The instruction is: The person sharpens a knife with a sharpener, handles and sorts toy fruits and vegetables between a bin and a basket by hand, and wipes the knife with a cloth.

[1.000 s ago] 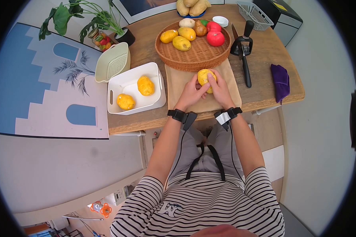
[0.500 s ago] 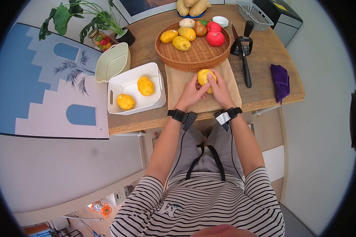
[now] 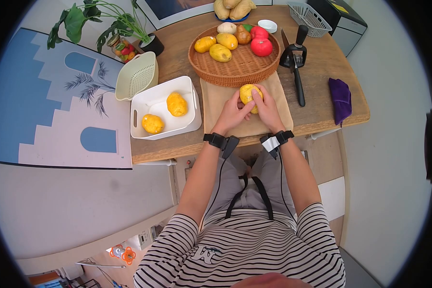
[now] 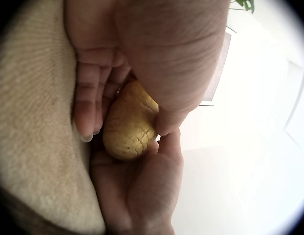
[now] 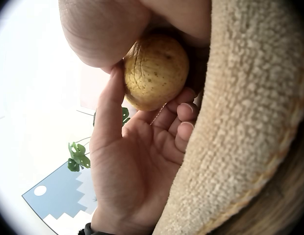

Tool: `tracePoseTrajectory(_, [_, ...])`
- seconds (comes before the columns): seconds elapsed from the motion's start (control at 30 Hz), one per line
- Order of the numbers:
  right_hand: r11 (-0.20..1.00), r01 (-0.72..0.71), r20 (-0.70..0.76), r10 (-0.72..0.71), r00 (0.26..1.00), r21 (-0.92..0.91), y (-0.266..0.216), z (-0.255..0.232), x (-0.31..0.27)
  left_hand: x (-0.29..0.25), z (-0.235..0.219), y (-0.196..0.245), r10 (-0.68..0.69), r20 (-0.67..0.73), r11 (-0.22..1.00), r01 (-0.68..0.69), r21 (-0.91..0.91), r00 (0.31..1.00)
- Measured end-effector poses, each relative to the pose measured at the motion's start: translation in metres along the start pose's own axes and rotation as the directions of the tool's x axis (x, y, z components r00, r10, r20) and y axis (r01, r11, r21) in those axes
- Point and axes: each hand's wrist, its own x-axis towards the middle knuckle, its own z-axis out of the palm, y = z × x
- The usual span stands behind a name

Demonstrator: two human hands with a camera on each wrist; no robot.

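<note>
While both hands (image 3: pixel 232 115) (image 3: pixel 268 111) hold a potato (image 3: pixel 248 91), the shirt lettering (image 3: pixel 205 255) is unclear

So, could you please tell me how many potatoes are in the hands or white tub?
3: a held potato between the left hand and right hand, plus a farther potato and a nearer potato in the white tub.

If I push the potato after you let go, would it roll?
The potato would probably roll wobbly, being rounded but longish. It looks wrinkled, so it might feel rough, not slippery. The nubbly cloth could slow it.
</note>
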Motion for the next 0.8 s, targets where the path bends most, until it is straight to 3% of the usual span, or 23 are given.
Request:
tracePoseTrajectory(0.43, [1.0, 0.006, -0.006, -0.006, 1.0, -0.014, -0.002, 0.001, -0.001, -0.001, 0.0, 0.002, 0.001, -0.003, 1.0, -0.001, -0.007, 1.0])
tracePoseTrajectory(0.53, [0.999, 0.026, -0.014, -0.027, 1.0, -0.022, -0.002, 0.001, -0.001, -0.001, 0.0, 0.001, 0.003, -0.012, 0.998, -0.002, 0.063, 1.0])
tracePoseTrajectory(0.6, [0.999, 0.026, -0.004, -0.026, 1.0, -0.028, -0.003, 0.001, -0.001, 0.002, 0.001, -0.007, 0.078, -0.058, 0.997, -0.078, -0.002, 0.995])
tracePoseTrajectory(0.7, [1.0, 0.02, 0.03, -0.02, 0.999, 0.01, -0.006, 0.0, -0.002, 0.001, 0.002, -0.002, 0.066, -0.016, 0.988, -0.068, -0.141, 0.998])
tracePoseTrajectory(0.8, [0.996, 0.019, 0.098, -0.027, 0.995, 0.09, -0.014, -0.002, -0.005, 0.0, -0.002, 0.0, 0.053, 0.01, 0.995, -0.052, -0.089, 0.999])
